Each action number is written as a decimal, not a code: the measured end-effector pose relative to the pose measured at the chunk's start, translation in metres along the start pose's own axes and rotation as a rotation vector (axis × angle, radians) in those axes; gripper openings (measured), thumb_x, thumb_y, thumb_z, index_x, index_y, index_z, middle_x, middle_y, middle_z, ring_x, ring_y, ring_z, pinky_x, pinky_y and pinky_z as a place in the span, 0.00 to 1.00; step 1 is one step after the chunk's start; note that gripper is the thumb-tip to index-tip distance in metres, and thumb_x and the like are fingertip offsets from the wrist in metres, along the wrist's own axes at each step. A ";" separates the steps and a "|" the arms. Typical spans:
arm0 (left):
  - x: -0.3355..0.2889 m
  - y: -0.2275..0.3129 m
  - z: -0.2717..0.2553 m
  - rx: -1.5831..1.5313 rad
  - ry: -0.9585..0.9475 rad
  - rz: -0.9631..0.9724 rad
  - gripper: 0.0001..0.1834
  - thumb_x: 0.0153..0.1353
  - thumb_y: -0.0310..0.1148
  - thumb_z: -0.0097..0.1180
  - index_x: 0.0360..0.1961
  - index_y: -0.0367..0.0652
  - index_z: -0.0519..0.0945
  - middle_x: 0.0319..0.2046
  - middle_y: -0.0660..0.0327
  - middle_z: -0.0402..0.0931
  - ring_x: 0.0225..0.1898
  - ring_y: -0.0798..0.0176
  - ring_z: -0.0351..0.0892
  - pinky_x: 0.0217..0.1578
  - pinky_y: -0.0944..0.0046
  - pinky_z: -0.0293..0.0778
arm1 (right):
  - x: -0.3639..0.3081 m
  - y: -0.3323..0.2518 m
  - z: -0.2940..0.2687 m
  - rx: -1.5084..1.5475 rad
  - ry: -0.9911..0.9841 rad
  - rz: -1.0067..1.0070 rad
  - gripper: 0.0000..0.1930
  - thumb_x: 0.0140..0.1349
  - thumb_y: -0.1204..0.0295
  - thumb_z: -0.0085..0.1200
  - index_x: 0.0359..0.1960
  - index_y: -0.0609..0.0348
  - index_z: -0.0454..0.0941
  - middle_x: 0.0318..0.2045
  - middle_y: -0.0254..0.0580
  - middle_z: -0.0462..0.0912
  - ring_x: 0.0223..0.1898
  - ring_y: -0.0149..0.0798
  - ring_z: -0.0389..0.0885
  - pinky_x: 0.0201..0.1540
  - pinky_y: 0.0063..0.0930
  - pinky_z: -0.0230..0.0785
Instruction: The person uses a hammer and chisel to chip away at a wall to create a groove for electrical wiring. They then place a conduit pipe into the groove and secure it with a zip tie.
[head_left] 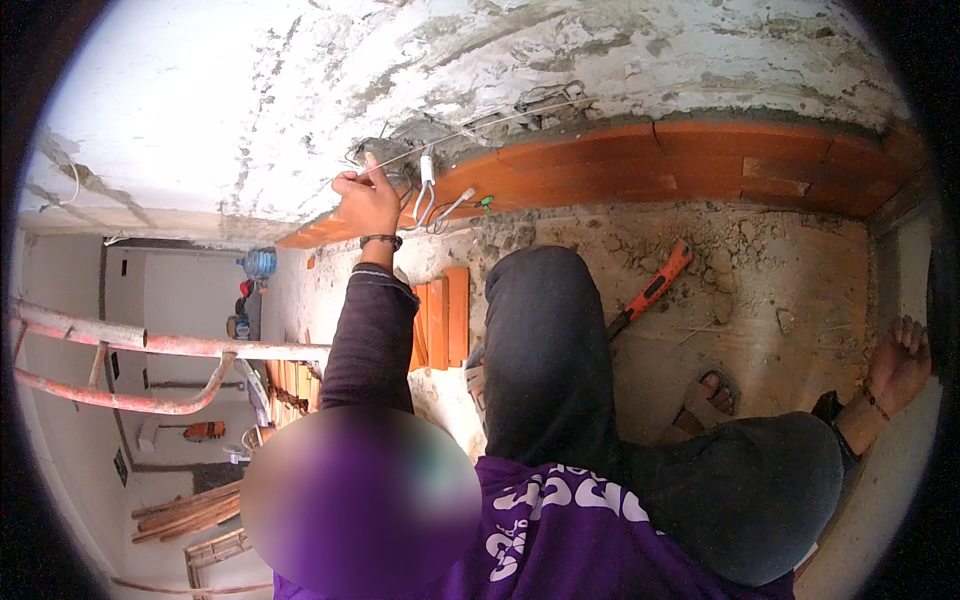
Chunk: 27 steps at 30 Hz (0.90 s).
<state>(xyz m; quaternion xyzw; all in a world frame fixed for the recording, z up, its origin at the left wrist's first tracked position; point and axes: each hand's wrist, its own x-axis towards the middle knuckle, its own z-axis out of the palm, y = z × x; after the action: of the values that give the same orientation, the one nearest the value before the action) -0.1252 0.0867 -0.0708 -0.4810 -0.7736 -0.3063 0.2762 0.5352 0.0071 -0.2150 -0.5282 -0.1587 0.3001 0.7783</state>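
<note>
My left hand [368, 208] is raised to the foot of the rough plastered wall, its fingers closed at the end of a thin white string [500, 123]. The string slants from there to the right, above a course of orange bricks [700, 155] along the wall. Just right of that hand, white and grey cables [425, 205] with a white connector [428, 165] hang out of the wall. My right hand [897, 365] is at the far right beside the side wall, holding nothing, fingers loosely bent and apart. It is beyond my bent knee.
An orange-and-black tool [655, 287] lies on the dusty floor by my leg, its far end hidden. Loose orange bricks [440, 318] sit left of my knee. At left are a red-and-white metal frame [180, 345], a blue water jug [260, 263] and wooden planks [190, 512].
</note>
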 end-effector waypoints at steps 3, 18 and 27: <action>-0.007 -0.007 0.019 0.184 0.044 0.355 0.28 0.58 0.50 0.55 0.40 0.32 0.66 0.35 0.48 0.75 0.43 0.49 0.73 0.42 0.51 0.64 | 0.062 0.043 -0.091 0.406 -0.442 0.175 0.07 0.64 0.74 0.38 0.27 0.59 0.62 0.24 0.38 0.61 0.29 0.38 0.60 0.39 0.32 0.59; -0.096 0.002 0.069 0.489 -0.497 -0.217 0.36 0.61 0.63 0.34 0.59 0.45 0.63 0.47 0.47 0.75 0.51 0.45 0.74 0.53 0.22 0.39 | 0.016 0.005 -0.032 0.461 0.035 0.189 0.11 0.61 0.76 0.41 0.21 0.55 0.57 0.20 0.34 0.56 0.24 0.33 0.54 0.32 0.29 0.53; -0.094 0.014 0.060 0.588 -0.585 -0.117 0.33 0.60 0.56 0.43 0.55 0.38 0.64 0.52 0.45 0.71 0.54 0.43 0.71 0.56 0.23 0.38 | 0.022 0.035 -0.060 0.525 -0.291 0.228 0.10 0.64 0.75 0.39 0.23 0.57 0.60 0.20 0.33 0.58 0.25 0.32 0.57 0.31 0.27 0.54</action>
<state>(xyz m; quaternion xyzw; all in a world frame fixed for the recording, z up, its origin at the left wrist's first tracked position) -0.0842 0.0813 -0.1754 -0.4038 -0.8999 0.0621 0.1525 0.5757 -0.0137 -0.2720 -0.2753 -0.1252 0.4886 0.8184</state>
